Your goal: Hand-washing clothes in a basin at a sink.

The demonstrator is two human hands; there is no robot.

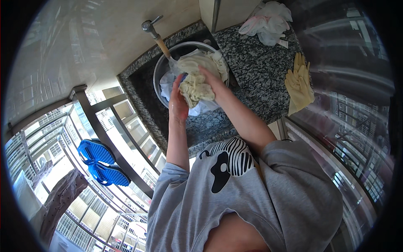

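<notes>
Between my two hands is a bunched, wet-looking cream cloth, held over a round metal basin. My left hand presses against its left side, palm inward and fingers pointing away from me. From the right, my right hand grips the same bundle, its fingertips partly hidden by the folds. Under and behind it, more cream fabric and white fabric fill the basin. A tap with a tan tube on its spout points down into the basin, and water appears to run from it.
The basin stands in a dark speckled stone sink. On the counter to the right lie a crumpled white plastic bag and yellowish rubber gloves. Blue slippers sit by the window railing at left, near a hanging garment.
</notes>
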